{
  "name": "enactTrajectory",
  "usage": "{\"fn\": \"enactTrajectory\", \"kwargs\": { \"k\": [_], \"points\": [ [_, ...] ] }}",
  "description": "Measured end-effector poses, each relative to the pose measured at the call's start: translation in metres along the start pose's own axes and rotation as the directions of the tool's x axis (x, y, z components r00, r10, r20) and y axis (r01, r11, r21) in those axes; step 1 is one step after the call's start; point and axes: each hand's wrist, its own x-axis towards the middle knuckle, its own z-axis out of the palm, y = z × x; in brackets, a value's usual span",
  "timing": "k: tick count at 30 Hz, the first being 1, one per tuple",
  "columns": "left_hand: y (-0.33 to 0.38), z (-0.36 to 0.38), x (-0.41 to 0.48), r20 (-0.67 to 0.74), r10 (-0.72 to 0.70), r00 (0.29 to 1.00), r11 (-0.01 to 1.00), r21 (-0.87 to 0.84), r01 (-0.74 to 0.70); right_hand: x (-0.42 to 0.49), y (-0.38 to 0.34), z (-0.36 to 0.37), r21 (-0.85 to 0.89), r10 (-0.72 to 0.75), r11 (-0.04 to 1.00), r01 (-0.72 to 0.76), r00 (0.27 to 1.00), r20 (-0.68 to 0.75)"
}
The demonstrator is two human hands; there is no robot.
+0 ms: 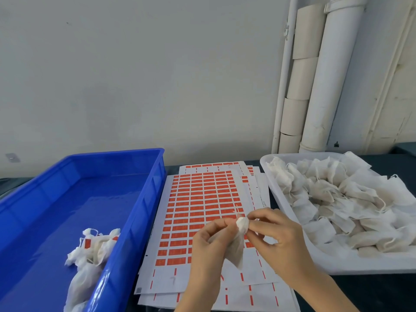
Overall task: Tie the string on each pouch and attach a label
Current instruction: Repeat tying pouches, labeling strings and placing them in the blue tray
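**Closing the Pouch Neck**

**Position.** One pouch (237, 251) is held in the air over the label sheets (202, 199), at the near centre of the table. It sits between the blue bin (144, 212) on the left and the white tray (360, 265) on the right. Its body hangs down and its gathered neck points up.

**Grip.** The left hand (209, 242) has its fingers curled round the pouch just below the neck. The right hand (279, 235) pinches the bunched neck between thumb and fingertips. A thin string (236, 210) rises from the neck; which finger holds it cannot be told.

**Step in hand.** Judged from the grip, the neck is being closed and the knot is not yet finished. No label shows on this pouch.

**Procedure.**
1. Hold the left hand tight below the neck so that the gather does not open.
2. Draw the string close against the gather before knotting. A loose loop is likely to slip off the soft cloth.
3. Pull evenly. The string looks thin and may snap.
4. Leave a free tail for the label.

**Stock.** Untied pouches (337, 199) fill the tray. A few finished pouches (94, 246), at least one with an orange label, lie in the near part of the bin.
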Motion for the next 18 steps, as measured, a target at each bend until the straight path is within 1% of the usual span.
{"fn": "enactTrajectory", "kwargs": {
  "k": [3, 5, 9, 11, 14, 18],
  "points": [
    [0.003, 0.0, -0.001, -0.005, 0.029, 1.0, 0.998, 0.049, -0.029, 0.0, -0.001, 0.0, -0.04, -0.033, 0.999, 0.033, 0.999, -0.005],
    [0.003, -0.001, 0.0, -0.003, 0.053, 0.999, 0.995, 0.082, -0.053, 0.002, -0.001, -0.001, -0.04, -0.018, 0.999, 0.018, 1.0, -0.016],
    [0.002, -0.003, 0.0, 0.002, 0.072, 0.997, 0.996, 0.055, -0.072, 0.005, -0.004, -0.001, -0.057, 0.032, 0.998, -0.033, 0.999, -0.017],
    [0.001, -0.005, 0.0, 0.007, 0.059, 0.998, 0.998, -0.001, -0.059, 0.007, -0.007, -0.002, 0.009, 0.08, 0.997, -0.079, 0.996, -0.026],
    [-0.001, -0.008, 0.001, 0.036, 0.043, 0.998, 0.999, -0.022, -0.042, 0.01, -0.01, -0.006, 0.15, 0.164, 0.976, -0.157, 0.986, -0.033],
    [0.006, -0.011, -0.007, 0.099, 0.043, 0.994, 0.999, -0.024, -0.041, 0.013, -0.008, -0.007, 0.191, 0.235, 0.955, -0.228, 0.972, -0.017]
  ]
}}
